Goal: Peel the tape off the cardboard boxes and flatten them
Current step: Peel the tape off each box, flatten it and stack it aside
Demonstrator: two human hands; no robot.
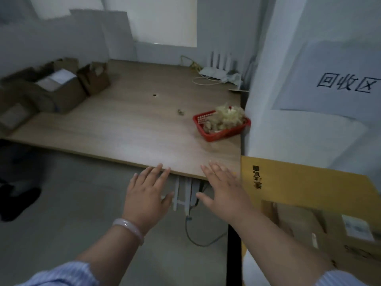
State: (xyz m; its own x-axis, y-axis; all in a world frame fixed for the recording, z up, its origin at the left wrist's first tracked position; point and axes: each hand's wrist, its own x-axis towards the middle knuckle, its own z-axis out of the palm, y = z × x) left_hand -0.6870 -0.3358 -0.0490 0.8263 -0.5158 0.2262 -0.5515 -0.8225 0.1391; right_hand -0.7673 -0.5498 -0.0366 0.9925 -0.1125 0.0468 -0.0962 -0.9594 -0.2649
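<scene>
Ahead, left hand (147,193) and right hand (222,188) hovered apart, fingers spread, empty, at the table's (134,131) near edge. Cardboard boxes (61,93) sat at ten o'clock; likely light yet stiff, best taken by a flap edge.

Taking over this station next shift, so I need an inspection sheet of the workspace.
Surface: wooden table, dark spot near the middle.
Job's things: open boxes far left; yellow cardboard lower right, off the table.
Clutter: red basket of tape wads at right; small scrap left of it.
Grippers: left hand and right hand open, holding nothing, at the near edge.
Cables: white cable by router, far right; grey cable under the table.
Surroundings: white walls; paper sign at right.
</scene>
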